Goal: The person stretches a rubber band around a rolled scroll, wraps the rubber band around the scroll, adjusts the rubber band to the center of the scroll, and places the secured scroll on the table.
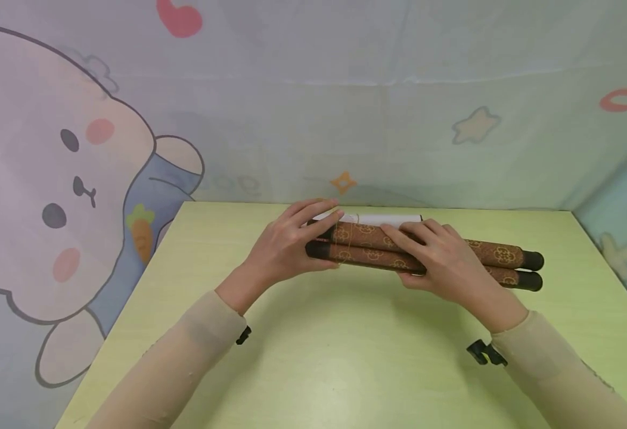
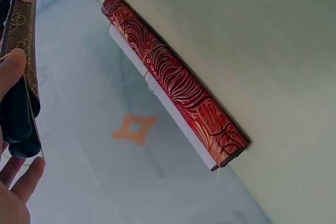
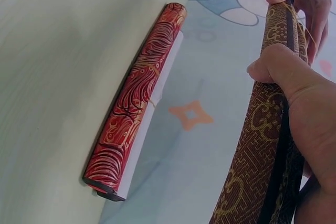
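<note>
In the head view both hands hold a brown brocade scroll (image 1: 367,255), two parallel rolls with gold motifs and black end caps, tilted slightly down to the right. My right hand (image 1: 447,259) grips it near the middle, thumb and fingers on opposite sides. At its left end is my left hand (image 1: 286,241), with a thin yellowish rubber band (image 2: 34,124) stretched between thumb and fingertips around the black ends. Behind lies a red scroll (image 2: 170,77) with gold swirls and a white paper edge, a band around its middle. From the head, mostly its white paper (image 1: 388,218) shows.
A pale yellow-green table (image 1: 313,357) extends under the forearms. Its back edge meets a cartoon-printed curtain (image 1: 313,119). A black clip-like piece (image 1: 486,353) is at the right sleeve, another (image 1: 244,335) at the left sleeve.
</note>
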The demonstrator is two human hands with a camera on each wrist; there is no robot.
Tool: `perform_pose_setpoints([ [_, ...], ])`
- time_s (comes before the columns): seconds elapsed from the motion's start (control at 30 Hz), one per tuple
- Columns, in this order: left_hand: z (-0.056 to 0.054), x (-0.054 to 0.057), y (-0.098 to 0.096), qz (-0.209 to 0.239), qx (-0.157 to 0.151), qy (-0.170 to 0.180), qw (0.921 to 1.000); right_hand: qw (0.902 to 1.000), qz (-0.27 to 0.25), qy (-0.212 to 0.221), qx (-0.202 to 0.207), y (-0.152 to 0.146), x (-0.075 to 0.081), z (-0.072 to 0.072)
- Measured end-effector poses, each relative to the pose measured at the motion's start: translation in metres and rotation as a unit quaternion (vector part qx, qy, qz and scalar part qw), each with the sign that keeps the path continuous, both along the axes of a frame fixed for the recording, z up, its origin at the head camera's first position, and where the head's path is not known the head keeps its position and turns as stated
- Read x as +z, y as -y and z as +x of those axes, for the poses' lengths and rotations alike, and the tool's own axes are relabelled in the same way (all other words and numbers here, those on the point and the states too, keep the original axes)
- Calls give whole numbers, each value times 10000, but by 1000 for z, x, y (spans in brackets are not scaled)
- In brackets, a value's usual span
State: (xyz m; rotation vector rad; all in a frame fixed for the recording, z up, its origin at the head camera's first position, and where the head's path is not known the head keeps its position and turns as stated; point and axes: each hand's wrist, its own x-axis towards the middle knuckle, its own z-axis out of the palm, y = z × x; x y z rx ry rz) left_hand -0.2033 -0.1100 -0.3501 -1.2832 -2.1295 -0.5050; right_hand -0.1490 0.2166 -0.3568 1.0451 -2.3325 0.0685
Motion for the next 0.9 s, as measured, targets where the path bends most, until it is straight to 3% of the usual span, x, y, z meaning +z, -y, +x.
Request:
perform_pose_setpoints([
  [0.2,-2,3,1,-379,24,251,9990,9998,164,-65,-15,2,0,-1],
  [0.43,-5,8,0,-932,-5,974,9909,9992,292,-255,37,4,-2,-2],
  [0.9,-7,5,-12,-889,-98,1967,9764,9991,412,-102,-48,4,-8,0],
])
